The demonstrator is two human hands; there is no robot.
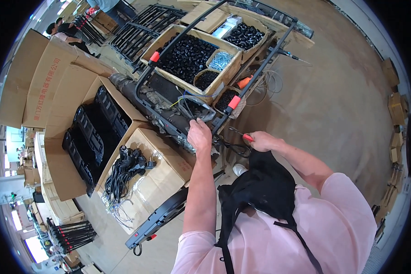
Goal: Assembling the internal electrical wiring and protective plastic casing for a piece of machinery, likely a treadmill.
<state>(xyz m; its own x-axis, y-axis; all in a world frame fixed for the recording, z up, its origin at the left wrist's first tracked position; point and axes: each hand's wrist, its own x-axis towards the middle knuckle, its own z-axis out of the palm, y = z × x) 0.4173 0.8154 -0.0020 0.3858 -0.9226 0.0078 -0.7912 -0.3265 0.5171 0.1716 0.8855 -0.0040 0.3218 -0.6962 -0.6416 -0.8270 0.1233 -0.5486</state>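
The right hand (262,141) has its fingers wrapped around a red-handled tool (248,137), seemingly for a firm grip. The left hand (200,135) is at the near end of the black tubular frame (255,76), fingers narrow; I cannot tell what they hold. Left, power cords (123,171) lie on a carton (156,182), probably for easy reach.

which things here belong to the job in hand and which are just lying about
Likely in the job:
- red-handled tool, in the right hand
- wires, at the left hand
- black frame

Apparently lying about:
- cable bundle
- open carton
- stacked frames
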